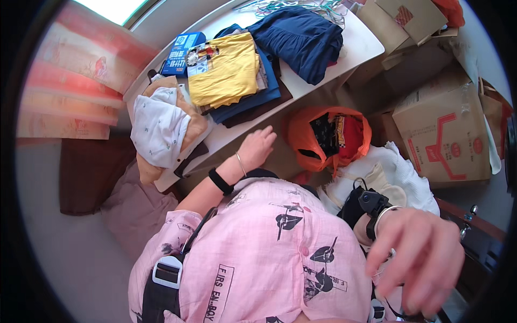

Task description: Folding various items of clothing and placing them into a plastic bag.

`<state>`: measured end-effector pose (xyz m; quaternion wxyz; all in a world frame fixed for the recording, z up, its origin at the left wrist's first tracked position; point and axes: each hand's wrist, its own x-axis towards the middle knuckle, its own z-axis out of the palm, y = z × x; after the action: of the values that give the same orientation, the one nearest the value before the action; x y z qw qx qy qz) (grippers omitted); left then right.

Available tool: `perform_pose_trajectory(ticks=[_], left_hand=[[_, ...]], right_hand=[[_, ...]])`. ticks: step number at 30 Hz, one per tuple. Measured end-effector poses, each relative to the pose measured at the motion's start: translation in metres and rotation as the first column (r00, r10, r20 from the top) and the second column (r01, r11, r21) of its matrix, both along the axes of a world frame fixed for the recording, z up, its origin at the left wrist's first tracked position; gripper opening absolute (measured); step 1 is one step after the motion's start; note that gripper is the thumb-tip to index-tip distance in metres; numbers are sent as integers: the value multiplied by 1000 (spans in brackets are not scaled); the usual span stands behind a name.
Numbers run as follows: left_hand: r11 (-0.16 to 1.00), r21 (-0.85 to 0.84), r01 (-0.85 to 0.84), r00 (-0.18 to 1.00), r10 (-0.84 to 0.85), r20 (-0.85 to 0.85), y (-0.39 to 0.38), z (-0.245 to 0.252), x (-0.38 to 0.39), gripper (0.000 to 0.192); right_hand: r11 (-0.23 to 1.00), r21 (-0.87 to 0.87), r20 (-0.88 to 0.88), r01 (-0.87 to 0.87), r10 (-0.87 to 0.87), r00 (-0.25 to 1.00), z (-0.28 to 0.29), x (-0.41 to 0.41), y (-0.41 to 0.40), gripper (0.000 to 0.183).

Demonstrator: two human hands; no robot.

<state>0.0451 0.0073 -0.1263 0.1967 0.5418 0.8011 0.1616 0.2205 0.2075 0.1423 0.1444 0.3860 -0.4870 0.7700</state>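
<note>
My left hand (259,148), with a bangle and a black band at the wrist, hangs empty over the near side of a white table (357,46), between the table and an orange plastic bag (301,125) of clothes. At the lower right, my right hand (420,254) is blurred and raised near the camera, fingers spread and bent, with nothing seen in it; its wrist bears a bangle and a small black camera. On the table lie a stack with a yellow T-shirt (226,68) on top, a dark blue garment bundle (299,38), and white patterned cloth (159,125) over tan cloth.
A blue box (181,52) and wire hangers (299,10) are on the table. Cardboard boxes (444,133) stand at the right, with white cloth (373,161) before them. Pink curtains (80,72) hang at the left, above brown cloth (87,177).
</note>
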Motion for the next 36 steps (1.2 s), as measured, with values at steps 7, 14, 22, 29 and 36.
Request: perform_pose_trajectory(ticks=[7, 14, 22, 29, 36], left_hand=[[874, 463, -147, 947, 259, -188, -2, 15, -58, 36], [864, 476, -164, 839, 376, -393, 20, 7, -103, 45], [881, 397, -256, 889, 376, -263, 25, -19, -146, 33], [622, 568, -539, 842, 426, 333, 8, 7, -172, 17], [360, 534, -765, 585, 43, 810, -22, 58, -175, 21]], right_hand=[[994, -52, -20, -101, 100, 995, 30, -14, -41, 13], [996, -1, 5, 86, -86, 996, 33, -13, -69, 11], [999, 7, -8, 52, -52, 999, 36, -13, -78, 10], [993, 111, -37, 34, -30, 999, 33, -14, -73, 8], [960, 250, -1, -128, 133, 991, 13, -33, -57, 21]])
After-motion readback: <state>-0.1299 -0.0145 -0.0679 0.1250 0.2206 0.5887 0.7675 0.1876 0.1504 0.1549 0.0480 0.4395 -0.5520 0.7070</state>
